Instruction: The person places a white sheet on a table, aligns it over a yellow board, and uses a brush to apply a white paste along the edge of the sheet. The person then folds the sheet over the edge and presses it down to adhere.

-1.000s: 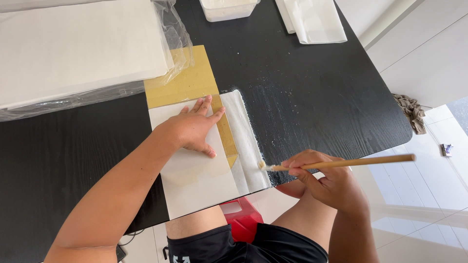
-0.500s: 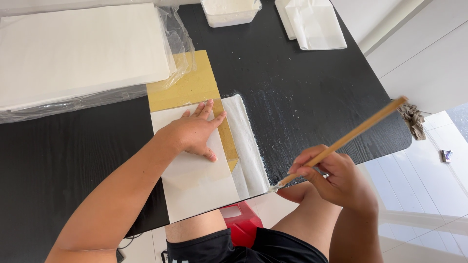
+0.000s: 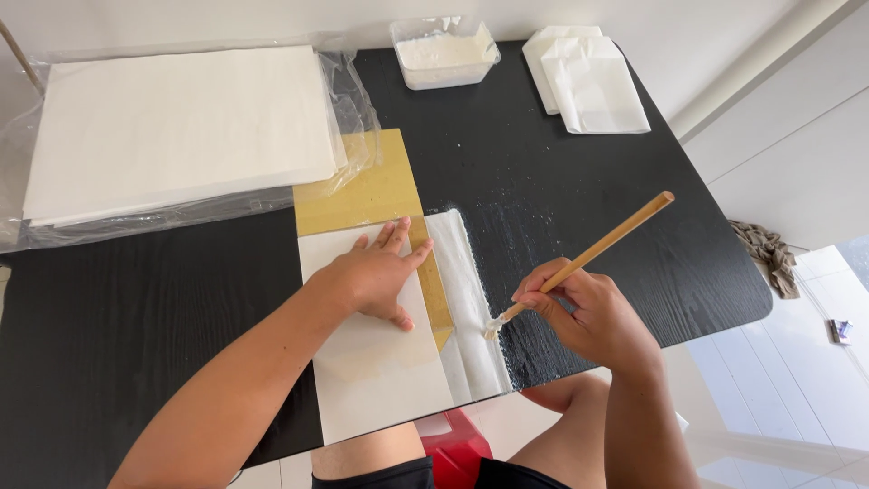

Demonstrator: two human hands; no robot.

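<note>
My left hand point(image 3: 376, 273) lies flat, fingers spread, on a white sheet point(image 3: 371, 353) that covers most of a yellow-brown board point(image 3: 362, 186) on the black table point(image 3: 118, 308). A strip of thin white paper point(image 3: 466, 299) juts out from under the sheet's right edge. My right hand point(image 3: 584, 312) grips a wooden-handled brush point(image 3: 597, 249); its white bristles touch the strip near its lower part.
A stack of white paper in a clear plastic wrap point(image 3: 181, 131) fills the far left. A clear tub of white paste point(image 3: 445, 52) and folded white papers point(image 3: 588, 81) stand at the back. A red stool point(image 3: 453, 444) is below the near edge, a rag point(image 3: 768, 255) on the floor.
My right hand rose from below the table edge and swung the brush handle upward, bringing the bristles onto the white strip. My left hand stayed pressed on the sheet.
</note>
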